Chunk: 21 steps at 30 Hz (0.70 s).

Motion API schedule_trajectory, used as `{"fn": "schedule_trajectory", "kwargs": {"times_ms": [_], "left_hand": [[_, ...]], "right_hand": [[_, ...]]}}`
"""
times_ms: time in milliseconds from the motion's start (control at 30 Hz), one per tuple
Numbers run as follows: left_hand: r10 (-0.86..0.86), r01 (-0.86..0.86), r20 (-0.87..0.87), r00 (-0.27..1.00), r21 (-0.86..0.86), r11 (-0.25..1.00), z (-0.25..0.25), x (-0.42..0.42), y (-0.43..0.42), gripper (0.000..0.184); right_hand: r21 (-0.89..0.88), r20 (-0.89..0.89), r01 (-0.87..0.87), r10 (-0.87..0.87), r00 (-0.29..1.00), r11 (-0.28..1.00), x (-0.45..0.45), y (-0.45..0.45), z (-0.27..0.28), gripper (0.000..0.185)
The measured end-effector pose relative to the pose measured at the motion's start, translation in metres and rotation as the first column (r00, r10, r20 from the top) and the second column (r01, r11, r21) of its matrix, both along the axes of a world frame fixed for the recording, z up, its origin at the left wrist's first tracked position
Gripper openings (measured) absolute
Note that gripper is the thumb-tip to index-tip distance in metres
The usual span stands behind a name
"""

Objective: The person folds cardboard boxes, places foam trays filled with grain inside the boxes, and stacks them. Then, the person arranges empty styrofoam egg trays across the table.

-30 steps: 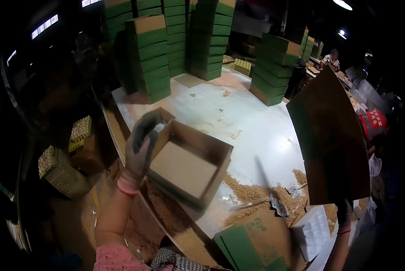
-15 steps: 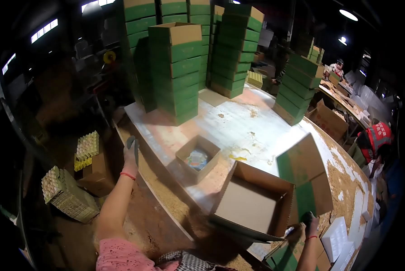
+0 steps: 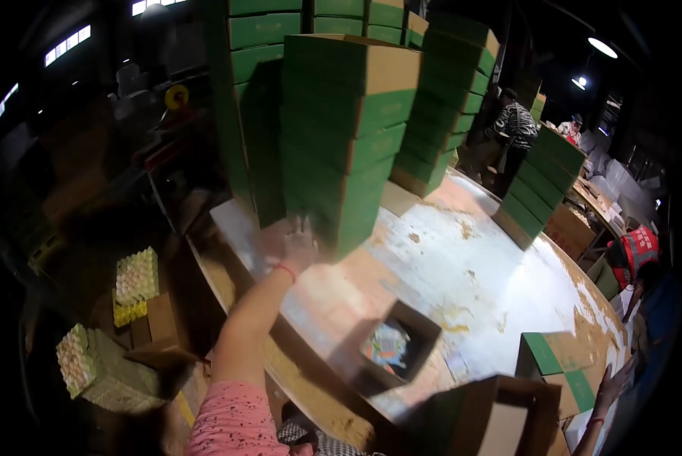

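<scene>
My left hand [image 3: 301, 245] reaches out over the table with its fingers stretched, at the foot of a tall stack of green cartons [image 3: 333, 144]. Whether its fingertips touch the stack I cannot tell. On the right, my right hand [image 3: 613, 386] is spread beside a green-and-brown carton [image 3: 558, 357] and holds nothing. An open brown carton [image 3: 463, 418] stands at the near edge, partly cut off by the frame. Between my hands sits a small open box [image 3: 425, 334] with printed packets [image 3: 386, 343] in it.
More green carton stacks [image 3: 447, 99] [image 3: 539, 178] stand along the table [image 3: 432, 251]. Egg trays [image 3: 136, 277] and a tray pile [image 3: 117, 372] are at lower left. A person in striped clothing [image 3: 514, 125] and one in a red vest [image 3: 639, 245] are beyond.
My left hand has moved forward to the foot of the carton stack. My right hand has left the carton flap and opened further right. The view has shifted, with the stack now looking larger.
</scene>
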State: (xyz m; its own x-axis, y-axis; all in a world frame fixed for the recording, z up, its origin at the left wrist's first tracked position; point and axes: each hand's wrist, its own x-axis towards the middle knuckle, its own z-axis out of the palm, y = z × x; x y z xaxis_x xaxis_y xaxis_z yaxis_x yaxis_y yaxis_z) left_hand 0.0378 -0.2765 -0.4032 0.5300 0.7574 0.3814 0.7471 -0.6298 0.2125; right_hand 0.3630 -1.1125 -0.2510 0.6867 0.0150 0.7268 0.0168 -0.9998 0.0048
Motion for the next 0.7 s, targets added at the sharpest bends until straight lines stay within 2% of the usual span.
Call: {"fn": "schedule_trajectory", "kwargs": {"times_ms": [33,67,100,133,167,200,233,267,300,333,367,400,433,467,500,567,600,633,667,700], "left_hand": [[-0.092,0.091,0.015,0.996,0.043,0.995,-0.008,0.009,0.026,0.078],[-0.185,0.183,0.027,0.982,0.076,0.980,-0.018,0.017,0.048,0.076],[-0.194,0.193,0.020,0.981,0.049,0.980,-0.030,0.017,0.057,0.076],[-0.255,0.247,0.062,0.965,0.112,0.962,-0.033,0.012,0.061,0.069],[-0.316,0.296,0.095,0.944,0.179,0.938,-0.034,0.006,0.068,0.064],[-0.320,0.303,0.083,0.944,0.171,0.938,-0.036,0.009,0.083,0.064],[-0.421,0.376,0.123,0.899,0.277,0.884,-0.040,0.012,0.096,0.058],[-0.521,0.437,0.154,0.840,0.379,0.816,-0.041,0.015,0.105,0.052],[-0.532,0.477,0.137,0.835,0.301,0.826,-0.004,0.015,0.102,0.064],[-0.529,0.477,0.138,0.837,0.288,0.830,0.003,0.012,0.099,0.064],[-0.574,0.538,0.182,0.798,0.215,0.815,0.008,0.011,0.101,0.058],[-0.619,0.600,0.222,0.753,0.154,0.785,0.012,0.012,0.107,0.053],[-0.624,0.602,0.209,0.753,0.162,0.782,0.012,0.013,0.109,0.053],[-0.603,0.556,0.268,0.752,0.236,0.797,0.008,0.013,0.106,0.054],[-0.587,0.506,0.327,0.741,0.304,0.808,0.003,0.011,0.105,0.055],[-0.595,0.513,0.284,0.752,0.316,0.798,-0.004,0.001,0.105,0.058],[-0.596,0.507,0.252,0.762,0.340,0.792,-0.006,-0.002,0.105,0.061],[-0.539,0.433,0.267,0.799,0.367,0.823,0.001,-0.010,0.098,0.061],[-0.497,0.377,0.280,0.821,0.387,0.841,0.008,-0.023,0.089,0.061],[-0.374,0.406,0.408,0.833,0.009,0.914,0.005,-0.042,0.081,0.035]], "right_hand": [[-0.017,-0.040,-0.143,0.143,0.989,0.990,0.000,0.054,0.028,0.069],[-0.022,0.001,-0.367,0.367,0.930,0.930,0.019,0.110,0.032,0.058],[0.068,-0.126,-0.482,0.486,0.865,0.874,0.003,0.199,0.051,0.054],[0.198,-0.232,-0.535,0.569,0.789,0.821,0.012,0.261,0.043,0.054],[0.486,-0.262,-0.616,0.776,0.574,0.619,0.004,0.342,0.037,0.055],[0.502,-0.377,-0.615,0.794,0.477,0.608,-0.007,0.415,0.031,0.056],[0.678,-0.342,-0.583,0.894,0.289,0.448,-0.006,0.477,0.005,0.058],[0.714,-0.350,-0.568,0.912,0.216,0.409,-0.013,0.540,-0.019,0.061],[0.825,-0.319,-0.458,0.941,0.109,0.332,-0.013,0.594,-0.047,0.064],[0.925,-0.204,-0.332,0.979,-0.024,0.185,-0.016,0.645,-0.075,0.066],[0.967,-0.120,-0.238,0.988,-0.094,0.095,-0.008,0.685,-0.114,0.069],[0.992,0.002,-0.126,0.992,-0.125,-0.017,-0.008,0.723,-0.149,0.074],[0.997,0.025,0.072,0.996,-0.080,-0.019,-0.015,0.761,-0.182,0.076],[0.963,0.035,0.270,0.999,-0.031,-0.026,-0.025,0.793,-0.211,0.079],[0.978,0.111,0.186,0.989,-0.100,-0.091,-0.035,0.820,-0.238,0.080],[0.964,0.131,0.254,0.970,-0.203,-0.077,-0.060,0.829,-0.237,0.083],[0.921,0.101,0.389,0.965,-0.241,0.001,-0.071,0.821,-0.216,0.084],[0.927,0.084,0.374,0.964,-0.252,0.017,-0.077,0.820,-0.229,0.086],[0.915,0.127,0.400,0.981,-0.147,-0.058,-0.090,0.821,-0.249,0.077],[0.912,0.136,0.399,0.988,-0.074,-0.096,-0.103,0.817,-0.254,0.077]]}}
